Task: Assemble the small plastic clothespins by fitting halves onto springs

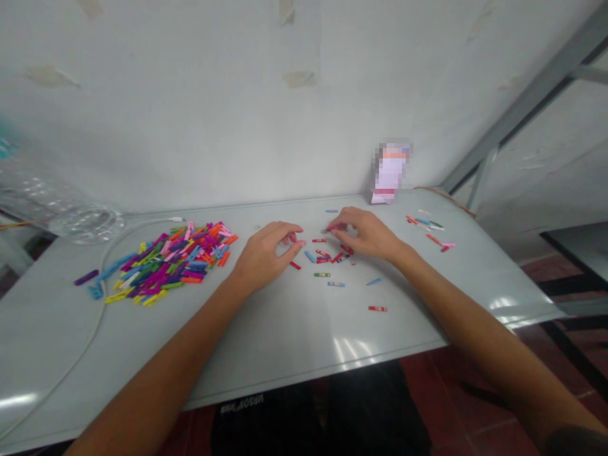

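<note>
My left hand [268,253] is above the middle of the grey table, its thumb and fingers curved towards each other around a small red piece [292,238]. My right hand [363,233] is to the right, fingertips pinched near a small greyish piece [325,231] that is too small to name. Between and below the hands lie several small flat pieces, among them a red one [319,240], a green one [322,275] and a light blue one [310,256]. Another red piece [377,309] lies nearer the front edge.
A heap of colourful clothespins [166,263] covers the left of the table [285,335]. A white cable [97,323] curves past it, near a clear plastic bottle [85,218]. A phone [390,172] leans against the wall. More coloured pieces [430,223] lie at the right.
</note>
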Demonstrator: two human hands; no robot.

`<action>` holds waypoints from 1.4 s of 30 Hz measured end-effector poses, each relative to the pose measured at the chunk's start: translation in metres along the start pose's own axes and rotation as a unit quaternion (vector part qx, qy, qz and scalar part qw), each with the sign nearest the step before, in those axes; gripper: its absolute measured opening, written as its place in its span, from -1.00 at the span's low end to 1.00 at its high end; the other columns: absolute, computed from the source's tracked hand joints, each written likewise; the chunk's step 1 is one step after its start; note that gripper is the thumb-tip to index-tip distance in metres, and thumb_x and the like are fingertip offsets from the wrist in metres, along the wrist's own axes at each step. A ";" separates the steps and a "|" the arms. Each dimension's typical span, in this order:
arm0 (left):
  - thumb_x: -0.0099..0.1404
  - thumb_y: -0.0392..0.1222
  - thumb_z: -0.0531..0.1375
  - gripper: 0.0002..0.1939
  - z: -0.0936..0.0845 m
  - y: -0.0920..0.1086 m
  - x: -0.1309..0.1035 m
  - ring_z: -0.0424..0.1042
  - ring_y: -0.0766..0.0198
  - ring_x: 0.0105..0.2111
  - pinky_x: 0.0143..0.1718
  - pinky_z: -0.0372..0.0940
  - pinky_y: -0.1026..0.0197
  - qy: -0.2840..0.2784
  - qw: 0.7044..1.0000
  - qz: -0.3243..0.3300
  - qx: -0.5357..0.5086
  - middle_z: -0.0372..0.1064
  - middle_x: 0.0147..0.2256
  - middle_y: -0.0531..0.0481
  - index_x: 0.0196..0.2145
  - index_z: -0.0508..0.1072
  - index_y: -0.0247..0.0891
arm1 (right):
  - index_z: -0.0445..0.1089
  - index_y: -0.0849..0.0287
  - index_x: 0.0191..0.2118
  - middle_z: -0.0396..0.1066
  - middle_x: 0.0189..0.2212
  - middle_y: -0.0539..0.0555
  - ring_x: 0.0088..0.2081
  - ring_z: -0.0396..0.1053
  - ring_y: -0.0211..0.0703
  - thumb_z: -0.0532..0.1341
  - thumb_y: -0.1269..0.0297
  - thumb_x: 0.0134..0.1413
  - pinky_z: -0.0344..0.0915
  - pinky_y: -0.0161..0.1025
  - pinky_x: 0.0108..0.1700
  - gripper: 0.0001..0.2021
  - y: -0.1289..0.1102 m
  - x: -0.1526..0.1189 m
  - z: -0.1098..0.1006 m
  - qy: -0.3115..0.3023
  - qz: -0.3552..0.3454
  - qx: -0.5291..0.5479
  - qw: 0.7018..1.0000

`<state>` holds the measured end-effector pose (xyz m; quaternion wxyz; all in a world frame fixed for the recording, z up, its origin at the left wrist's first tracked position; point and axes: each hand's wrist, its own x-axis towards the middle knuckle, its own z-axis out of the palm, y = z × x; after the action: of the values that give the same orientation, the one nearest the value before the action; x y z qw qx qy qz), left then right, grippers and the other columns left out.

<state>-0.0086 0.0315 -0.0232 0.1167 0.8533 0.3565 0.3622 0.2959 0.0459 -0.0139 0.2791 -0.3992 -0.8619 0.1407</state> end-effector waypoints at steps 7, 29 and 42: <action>0.59 -0.16 0.22 -0.82 -0.001 -0.008 0.003 0.60 0.03 -0.11 0.06 0.48 -0.03 0.023 0.998 -0.036 0.040 0.65 -0.11 -0.15 0.01 0.62 -0.21 | 0.59 0.16 0.21 0.57 0.10 0.30 0.17 0.48 0.23 0.21 0.24 0.52 0.41 0.18 0.28 -0.68 0.036 -0.005 -0.006 0.059 0.037 -0.073 0.995; 0.50 -0.12 0.33 -0.79 0.015 0.019 0.002 0.62 0.12 -0.20 -0.08 0.54 0.04 0.013 0.976 -0.143 -0.166 0.65 -0.17 -0.07 0.03 0.67 -0.16 | 0.58 0.12 -0.15 0.61 -0.21 0.09 -0.17 0.51 -0.06 0.32 0.16 0.45 0.44 -0.12 -0.07 -0.84 -0.019 0.012 0.017 0.045 0.078 0.173 0.981; 0.34 -0.09 0.49 -0.80 0.019 0.038 -0.003 0.68 0.14 -0.26 -0.12 0.62 0.09 0.018 0.910 -0.211 -0.357 0.65 -0.27 -0.04 -0.24 0.58 -0.20 | 0.62 0.15 -0.26 0.60 -0.45 0.01 -0.46 0.45 -0.22 0.60 -0.05 0.11 0.38 -0.24 -0.38 -0.63 -0.047 0.005 0.018 -0.028 0.179 0.420 0.889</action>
<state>0.0232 0.0035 -0.0210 0.4811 0.6528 0.3772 0.4472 0.2538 0.0189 -0.0051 0.3661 -0.3881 -0.6439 0.5484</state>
